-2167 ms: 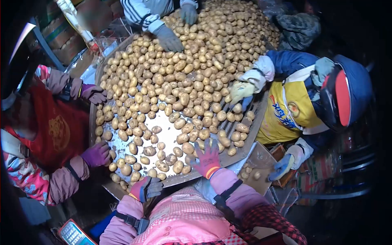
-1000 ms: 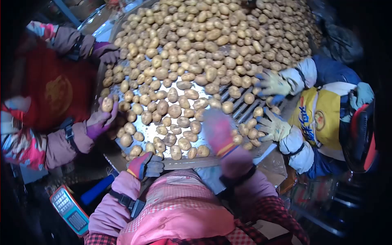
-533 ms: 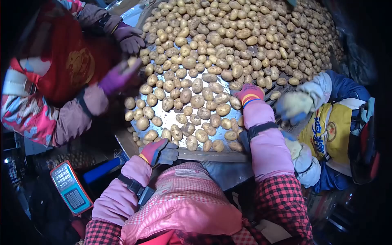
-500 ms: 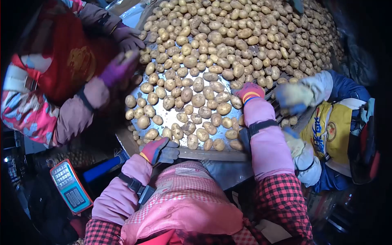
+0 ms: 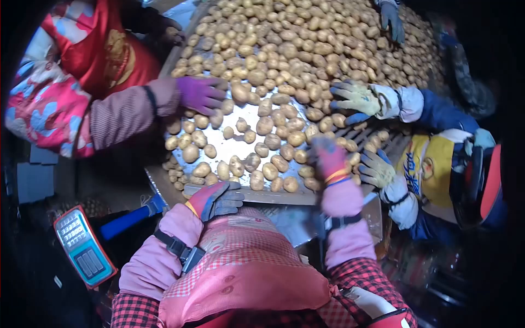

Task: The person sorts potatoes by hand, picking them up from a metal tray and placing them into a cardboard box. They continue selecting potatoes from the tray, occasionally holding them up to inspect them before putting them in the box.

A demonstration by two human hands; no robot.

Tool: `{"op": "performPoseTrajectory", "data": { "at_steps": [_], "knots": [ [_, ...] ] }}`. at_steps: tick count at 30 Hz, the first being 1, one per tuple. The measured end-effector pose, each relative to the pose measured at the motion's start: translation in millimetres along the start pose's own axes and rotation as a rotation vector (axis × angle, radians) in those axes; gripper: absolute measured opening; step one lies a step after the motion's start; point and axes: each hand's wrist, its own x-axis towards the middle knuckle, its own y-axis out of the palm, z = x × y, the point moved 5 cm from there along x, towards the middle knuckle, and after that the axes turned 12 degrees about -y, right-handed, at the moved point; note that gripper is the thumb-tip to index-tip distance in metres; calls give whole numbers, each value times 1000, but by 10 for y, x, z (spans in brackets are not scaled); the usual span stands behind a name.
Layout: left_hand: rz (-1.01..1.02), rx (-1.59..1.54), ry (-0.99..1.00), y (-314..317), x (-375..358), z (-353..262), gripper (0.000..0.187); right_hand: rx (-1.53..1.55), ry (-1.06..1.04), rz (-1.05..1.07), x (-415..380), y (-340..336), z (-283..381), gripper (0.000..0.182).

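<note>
My left hand (image 5: 216, 199), in a pink and grey glove, lies with fingers stretched along the front edge of a metal sorting table (image 5: 210, 134). Potatoes (image 5: 252, 162) are scattered on the table just beyond its fingertips. My right hand (image 5: 329, 156), in a similar glove, is over the table's right side, beside loose potatoes (image 5: 296, 138) and near a slatted rack. Motion smears its fingers, and I cannot tell whether it holds a potato.
A large potato heap (image 5: 328, 44) covers the far side. A co-worker's purple-gloved hand (image 5: 202, 94) reaches in from the left; another's pale gloves (image 5: 358, 99) are at the right, by the slatted rack (image 5: 377, 131). A scale (image 5: 85, 246) stands lower left.
My right hand has drawn back towards me. My left hand still rests at the edge. The left co-worker's purple glove has moved over the potatoes, and some central potatoes have shifted, baring more metal.
</note>
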Motion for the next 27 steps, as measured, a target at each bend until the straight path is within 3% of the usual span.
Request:
{"op": "performPoseTrajectory", "data": {
  "at_steps": [1,2,3,4,5,6,7,9,12,14,17,19,21,22,23,25,27],
  "knots": [
    [2,23,-6,115,-2,-12,55,242,45,21,-174,281,271,29],
    [26,-51,-14,219,4,-17,54,-81,-374,0,-336,671,565,31],
    [52,-33,-35,372,-42,-30,54,90,-77,322,-489,825,888,33],
    [57,403,150,572,-151,-150,54,462,-130,327,-588,634,1389,42],
    [61,839,345,728,-226,-237,54,462,-116,358,-710,696,1493,45],
    [164,1296,757,692,-68,-226,53,526,-125,297,-769,638,1469,46],
    [184,1315,752,669,-92,-220,53,590,-139,237,-816,565,1416,47],
    [137,151,-48,362,29,-25,49,426,3,-5,-937,459,939,48],
    [176,100,-89,361,57,31,46,140,84,-184,-960,225,359,63],
    [234,13,-106,348,66,103,47,-401,379,-108,-970,245,200,84],
    [176,36,-112,348,61,139,46,-321,378,13,-513,809,521,99],
    [152,35,-127,303,116,180,46,-236,388,49,-196,962,782,98],
    [251,-3,-171,293,152,202,45,-206,181,46,-35,963,955,92],
    [244,4,-178,310,147,179,45,-116,88,226,17,739,1136,85],
    [203,44,-163,318,131,153,45,-65,-108,209,19,828,1219,75],
    [156,80,-143,336,108,118,45,4,-423,-191,-174,746,1400,59],
    [176,36,-146,364,91,92,45,-72,-420,-351,-251,474,1152,34]
  ]
}}
